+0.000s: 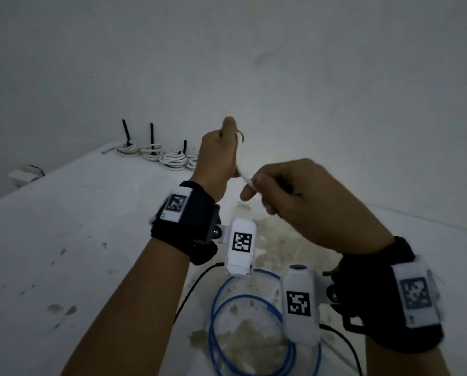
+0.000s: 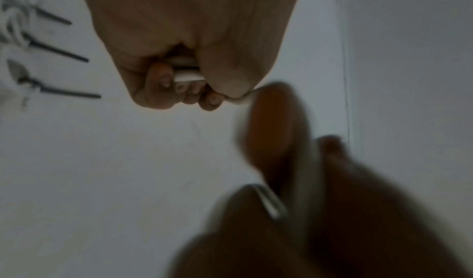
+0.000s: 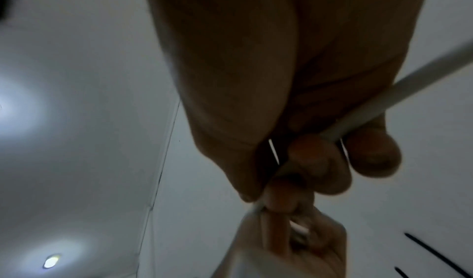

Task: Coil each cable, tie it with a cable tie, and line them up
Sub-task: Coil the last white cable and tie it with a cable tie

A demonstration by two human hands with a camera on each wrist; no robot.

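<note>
A stained white table (image 1: 64, 240) meets a pale wall. Above it, a white cable (image 1: 242, 169) runs between both raised hands: the left hand (image 1: 217, 158) fists around it, the right hand (image 1: 303, 202) pinches it. Tied white coils (image 1: 156, 154) line the far edge; a blue cable (image 1: 218, 308) loops below the wrists.

Black wrist straps (image 1: 197, 213); white camera modules (image 1: 240, 246); square black-white markers (image 1: 298, 303).

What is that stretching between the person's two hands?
A short run of white cable spans from the left hand to the right hand; both grip it. The head view shows it best.
</note>
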